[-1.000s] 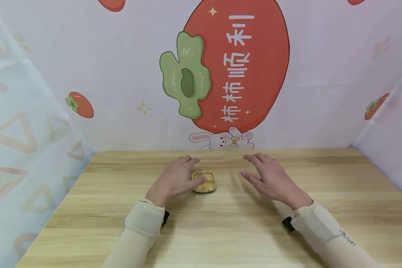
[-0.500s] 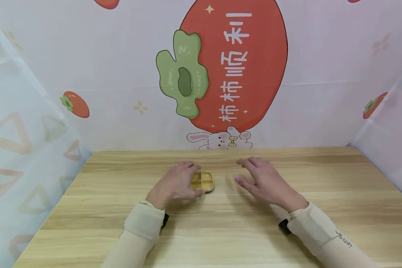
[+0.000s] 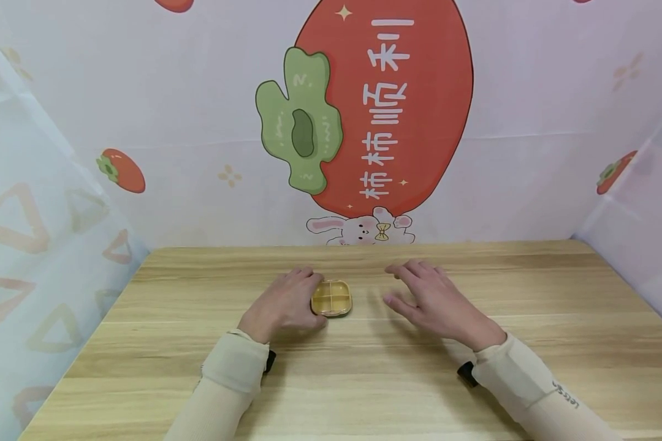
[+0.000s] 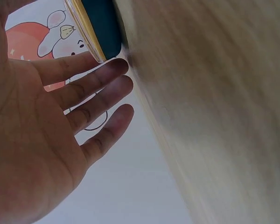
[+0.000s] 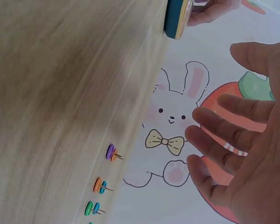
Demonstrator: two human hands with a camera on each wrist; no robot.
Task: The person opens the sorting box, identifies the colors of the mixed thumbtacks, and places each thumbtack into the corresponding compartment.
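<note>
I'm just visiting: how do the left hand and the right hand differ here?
The left hand has thumb and fingers at opposite sides of the small yellow box; the right hand holds nothing.
The left hand's fingertips are down near the tabletop, while the right hand hovers above it.
Both hands are bare, with cream sleeves behind them.
</note>
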